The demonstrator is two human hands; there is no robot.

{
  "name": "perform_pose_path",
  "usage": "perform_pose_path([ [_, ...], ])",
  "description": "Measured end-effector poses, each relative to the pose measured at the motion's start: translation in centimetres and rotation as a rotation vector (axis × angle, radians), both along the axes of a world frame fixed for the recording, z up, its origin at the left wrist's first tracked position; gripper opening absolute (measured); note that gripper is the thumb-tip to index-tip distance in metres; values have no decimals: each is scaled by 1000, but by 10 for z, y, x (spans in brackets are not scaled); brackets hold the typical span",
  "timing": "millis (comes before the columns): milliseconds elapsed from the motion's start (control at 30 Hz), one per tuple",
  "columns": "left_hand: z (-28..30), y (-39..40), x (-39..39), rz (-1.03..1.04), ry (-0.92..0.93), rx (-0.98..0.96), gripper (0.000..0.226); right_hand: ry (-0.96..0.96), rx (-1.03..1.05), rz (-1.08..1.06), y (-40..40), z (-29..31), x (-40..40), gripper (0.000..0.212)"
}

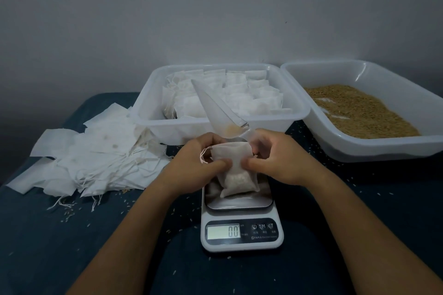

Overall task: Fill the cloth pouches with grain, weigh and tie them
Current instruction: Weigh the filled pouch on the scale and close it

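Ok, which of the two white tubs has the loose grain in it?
The right-hand tub, beside the scale. The tub behind the hands holds packed white pouches instead.

Two bare forearms reach in from the bottom of the view, no sleeves showing. The left hand (191, 163) and right hand (278, 158) wear no gloves, rings, watch or bracelet; wrists uncovered.

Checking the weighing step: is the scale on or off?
On: the scale has a lit display reading 0.0.
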State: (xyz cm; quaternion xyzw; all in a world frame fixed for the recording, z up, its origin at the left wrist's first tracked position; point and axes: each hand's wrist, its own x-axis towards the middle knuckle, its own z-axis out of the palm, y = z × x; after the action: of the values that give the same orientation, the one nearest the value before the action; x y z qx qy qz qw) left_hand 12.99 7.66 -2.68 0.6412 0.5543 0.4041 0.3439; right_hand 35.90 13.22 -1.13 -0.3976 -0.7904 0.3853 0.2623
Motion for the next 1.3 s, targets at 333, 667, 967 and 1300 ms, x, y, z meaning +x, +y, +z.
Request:
perform_pose_path([
  [333,-9,5,-4,151,162,96,25,-90,118,-163,4,0,8,37],
  [667,-23,22,-25,550,-40,-10,5,96,201,-310,4,2,6,18],
  [967,-20,23,-29,645,-113,-18,3,84,259,-342,8,-2,7,16],
  [1300,-17,19,-22,508,0,-26,12,66,272,-344,8,-1,8,26],
])
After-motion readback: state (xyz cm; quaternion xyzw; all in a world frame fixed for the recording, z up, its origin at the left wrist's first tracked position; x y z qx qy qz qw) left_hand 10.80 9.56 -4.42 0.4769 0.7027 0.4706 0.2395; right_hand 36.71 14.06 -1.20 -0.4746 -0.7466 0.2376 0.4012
